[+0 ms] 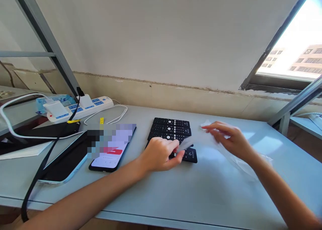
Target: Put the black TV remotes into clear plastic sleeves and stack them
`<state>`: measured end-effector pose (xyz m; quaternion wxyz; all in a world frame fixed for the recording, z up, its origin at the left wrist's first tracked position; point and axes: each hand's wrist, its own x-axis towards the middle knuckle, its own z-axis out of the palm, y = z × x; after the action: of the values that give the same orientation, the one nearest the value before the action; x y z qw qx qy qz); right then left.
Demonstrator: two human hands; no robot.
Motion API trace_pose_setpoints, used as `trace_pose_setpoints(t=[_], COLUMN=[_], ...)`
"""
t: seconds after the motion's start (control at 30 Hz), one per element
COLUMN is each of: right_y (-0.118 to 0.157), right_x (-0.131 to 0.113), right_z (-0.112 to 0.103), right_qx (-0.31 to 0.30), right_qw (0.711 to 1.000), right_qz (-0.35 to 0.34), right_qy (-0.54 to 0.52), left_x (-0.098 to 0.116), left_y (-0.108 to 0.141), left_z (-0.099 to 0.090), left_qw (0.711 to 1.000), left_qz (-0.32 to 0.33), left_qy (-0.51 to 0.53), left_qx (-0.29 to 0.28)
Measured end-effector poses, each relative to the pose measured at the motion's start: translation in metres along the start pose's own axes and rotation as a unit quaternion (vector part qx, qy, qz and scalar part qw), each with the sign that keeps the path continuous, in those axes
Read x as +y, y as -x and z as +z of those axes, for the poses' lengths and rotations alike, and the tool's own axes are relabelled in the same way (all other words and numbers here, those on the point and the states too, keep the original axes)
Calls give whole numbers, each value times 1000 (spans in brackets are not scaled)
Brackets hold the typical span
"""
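Left hand [162, 154] pinches plastic [185, 143] over remotes [171, 121], lettering [190, 155] illegible; right hand [227, 136] grip unclear.

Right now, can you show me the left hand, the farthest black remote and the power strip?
Left hand [159, 154]: head view, back of hand.
Farthest black remote [171, 122]: head view, middle of button face.
Power strip [83, 111]: head view, white casing near middle.
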<state>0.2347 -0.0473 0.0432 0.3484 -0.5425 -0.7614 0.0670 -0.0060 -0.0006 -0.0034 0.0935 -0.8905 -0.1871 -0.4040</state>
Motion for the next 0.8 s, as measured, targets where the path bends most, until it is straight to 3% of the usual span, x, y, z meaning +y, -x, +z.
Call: trace_pose_setpoints(t=[0.07,0.13,0.23,0.47,0.6,0.7,0.8], right_y=[-2,-3,-4,-6,-1,1,3], right_x=[8,15,25,37,40,44,47], right_z=[-12,-19,-24,-34,-38,-31,-14], right_qx=[80,120,101,49,-30,-40,-33], right_qw=[989,961,926,880,871,873,892], right_qz=[52,135,244,372,398,388,337], right_qy=[115,211,269,292,287,292,299], left_x=[-3,-5,-3,7,7,7,8], left_y=[0,0,2,10,11,11,10], left_z=[-1,0,3,9,10,10,11], left_qw=[1000,1000,1000,998,998,998,998], left_qz=[-4,-2,13,35,41,47,51], left_qy=[2,0,5,18,18,8,7], left_qx=[-5,-3,-10,-53,-47,-38,-24])
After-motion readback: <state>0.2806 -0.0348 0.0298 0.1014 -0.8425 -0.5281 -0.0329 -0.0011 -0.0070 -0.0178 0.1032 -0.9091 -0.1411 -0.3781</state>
